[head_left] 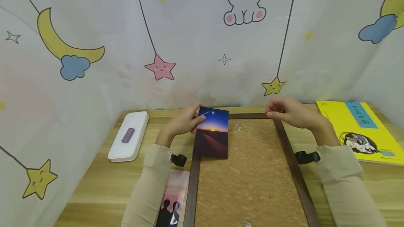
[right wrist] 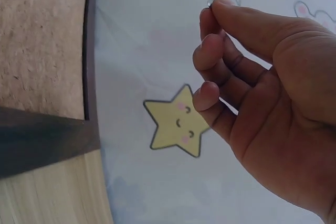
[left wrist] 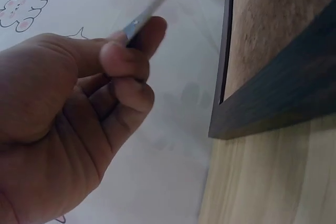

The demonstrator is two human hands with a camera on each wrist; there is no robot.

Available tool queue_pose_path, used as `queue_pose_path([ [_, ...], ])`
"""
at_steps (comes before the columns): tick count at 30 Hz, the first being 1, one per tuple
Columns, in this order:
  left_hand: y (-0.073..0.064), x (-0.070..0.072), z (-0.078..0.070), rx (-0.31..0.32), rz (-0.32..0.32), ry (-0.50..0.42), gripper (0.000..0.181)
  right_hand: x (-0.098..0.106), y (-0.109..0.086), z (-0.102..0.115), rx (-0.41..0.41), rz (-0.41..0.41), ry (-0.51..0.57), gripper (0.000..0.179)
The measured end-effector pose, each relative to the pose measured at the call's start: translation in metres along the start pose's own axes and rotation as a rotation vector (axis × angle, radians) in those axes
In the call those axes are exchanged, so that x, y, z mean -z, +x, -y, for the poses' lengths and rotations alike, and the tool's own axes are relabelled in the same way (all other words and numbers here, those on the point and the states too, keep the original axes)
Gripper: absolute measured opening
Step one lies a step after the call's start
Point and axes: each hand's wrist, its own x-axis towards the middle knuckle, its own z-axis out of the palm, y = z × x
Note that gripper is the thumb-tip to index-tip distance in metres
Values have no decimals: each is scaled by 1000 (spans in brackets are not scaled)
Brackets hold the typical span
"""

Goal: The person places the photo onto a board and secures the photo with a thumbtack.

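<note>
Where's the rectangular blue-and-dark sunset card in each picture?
Head: the rectangular blue-and-dark sunset card is near the middle, pinched by the left hand.
Left wrist: at the top, near the middle, seen edge-on as a thin pale strip.
Right wrist: not in it.
Shared landmark: the tan cork board with the dark brown frame.

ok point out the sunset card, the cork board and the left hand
Sunset card (head_left: 212, 134): head view, middle of its printed face
Cork board (head_left: 250, 174): head view, bare cork
Left hand (head_left: 184, 120): head view, middle of hand
</note>
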Motion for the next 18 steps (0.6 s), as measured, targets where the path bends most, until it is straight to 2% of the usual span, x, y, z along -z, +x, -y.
queue_pose_path([
  [6, 6, -8, 5, 30, 37, -51, 39, -16, 14, 1, 9, 27, -23, 5],
  [13, 12, -23, 7, 54, 47, -124, 44, -18, 18, -3, 11, 24, -12, 5],
  [18, 18, -26, 7, 48, 57, -97, 47, -25, 27, -4, -1, -11, 44, 10],
])
